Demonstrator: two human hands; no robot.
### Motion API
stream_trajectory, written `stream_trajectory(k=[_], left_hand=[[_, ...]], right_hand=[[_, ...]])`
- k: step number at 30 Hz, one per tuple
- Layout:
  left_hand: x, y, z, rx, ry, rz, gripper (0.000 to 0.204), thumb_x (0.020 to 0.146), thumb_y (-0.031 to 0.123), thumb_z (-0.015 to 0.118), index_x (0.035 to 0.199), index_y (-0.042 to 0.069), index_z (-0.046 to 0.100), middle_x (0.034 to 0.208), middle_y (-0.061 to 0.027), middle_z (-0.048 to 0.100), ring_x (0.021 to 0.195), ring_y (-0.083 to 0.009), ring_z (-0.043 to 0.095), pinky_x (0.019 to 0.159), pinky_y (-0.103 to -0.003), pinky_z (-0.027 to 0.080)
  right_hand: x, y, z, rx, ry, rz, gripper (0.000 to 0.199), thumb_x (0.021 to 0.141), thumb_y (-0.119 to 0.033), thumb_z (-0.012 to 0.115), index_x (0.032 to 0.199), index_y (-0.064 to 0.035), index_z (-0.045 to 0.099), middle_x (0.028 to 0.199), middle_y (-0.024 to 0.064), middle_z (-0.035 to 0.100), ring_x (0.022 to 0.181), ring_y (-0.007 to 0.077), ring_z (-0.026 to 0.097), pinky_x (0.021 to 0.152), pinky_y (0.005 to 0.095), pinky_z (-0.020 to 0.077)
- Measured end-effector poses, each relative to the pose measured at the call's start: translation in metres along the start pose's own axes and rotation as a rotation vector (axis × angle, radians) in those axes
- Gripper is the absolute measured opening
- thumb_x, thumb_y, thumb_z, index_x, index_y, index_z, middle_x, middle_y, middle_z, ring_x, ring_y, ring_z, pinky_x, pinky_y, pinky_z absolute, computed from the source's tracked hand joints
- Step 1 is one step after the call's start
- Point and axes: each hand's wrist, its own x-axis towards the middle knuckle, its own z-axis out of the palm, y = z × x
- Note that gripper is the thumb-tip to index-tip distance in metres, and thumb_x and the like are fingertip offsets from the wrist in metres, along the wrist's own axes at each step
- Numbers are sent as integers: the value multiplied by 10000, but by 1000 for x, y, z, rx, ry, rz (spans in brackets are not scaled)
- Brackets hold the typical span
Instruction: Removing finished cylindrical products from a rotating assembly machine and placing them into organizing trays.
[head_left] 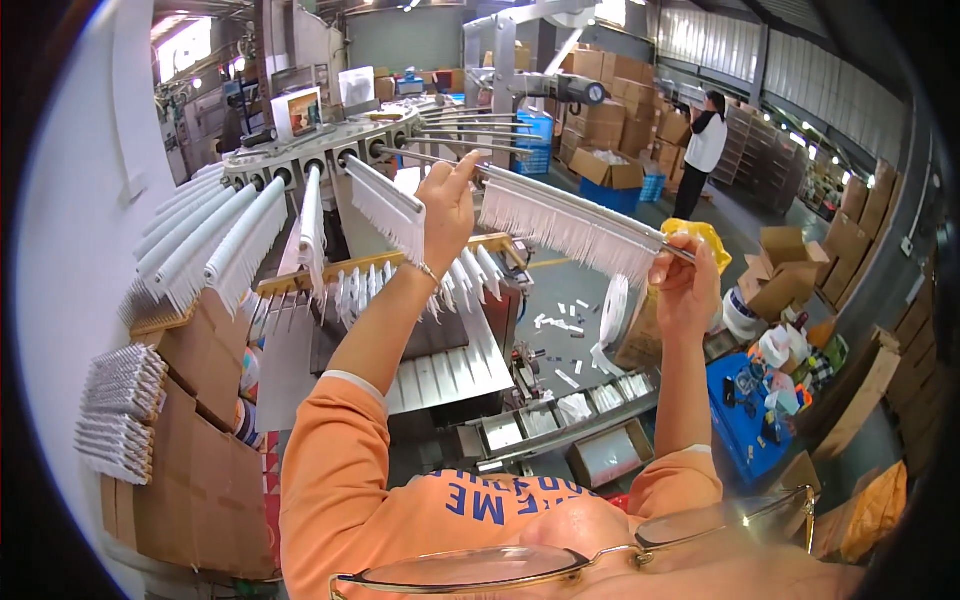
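A metal rod bearing a row of white fringe-like strands (pixel 565 222) is held out sideways between my hands. My left hand (pixel 449 210) is closed in a pinch at the rod's left end, near the round machine's spokes. At the other end, my right hand (pixel 688 288) grips the bare rod tip between thumb and fingers. The round machine (pixel 330 150) carries more rods in a fan; several hold white fringed rolls (pixel 245 240). Just left of my left hand hangs another fringed rod (pixel 385 205). Below it, a wooden bar (pixel 345 272) bears a row of white pointed pieces.
A metal plate (pixel 455 375) sits below the bar. A narrow tray (pixel 545 425) holds white pieces. White scraps (pixel 560 324) lie on the floor. Cartons (pixel 185 450) stand left, a blue mat (pixel 740 410) with small items right. Another person (pixel 703 150) stands at the back right.
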Motion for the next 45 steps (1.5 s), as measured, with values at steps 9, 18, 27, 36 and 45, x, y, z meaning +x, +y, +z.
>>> stream_trajectory(k=[9,18,27,36,45], left_hand=[[-98,41,-48,-9,-345,110,371,709,48,555,1080,45,537,820,-131,472,725,-302,492,628,-390,407],[-188,15,-178,-85,-393,-145,122,706,23,587,823,40,619,718,-110,510,645,-278,516,566,-357,417],[-258,-39,-245,137,-444,-324,83,707,67,573,773,71,624,673,-75,529,638,-261,534,569,-355,432],[-258,-40,-237,196,-518,-180,63,680,108,589,737,122,612,641,-25,511,587,-216,518,525,-334,402],[-258,-36,-236,185,-473,-229,61,684,83,576,735,84,610,664,-57,529,612,-242,515,559,-347,397]], right_hand=[[46,94,90,-357,-127,6,194,890,-165,506,1007,-20,561,793,53,601,630,68,505,572,195,407],[50,135,103,-298,133,-148,293,903,-302,476,817,-41,578,583,-15,447,505,50,376,459,197,285],[66,148,109,-389,131,-245,386,917,-328,433,633,-77,506,529,-47,375,456,31,285,422,201,179],[60,147,105,-382,154,-273,349,899,-271,491,619,-66,527,537,-32,409,462,42,318,433,205,206],[61,155,118,-393,107,-197,356,903,-273,479,636,-48,551,538,-35,417,474,39,324,437,207,210]])
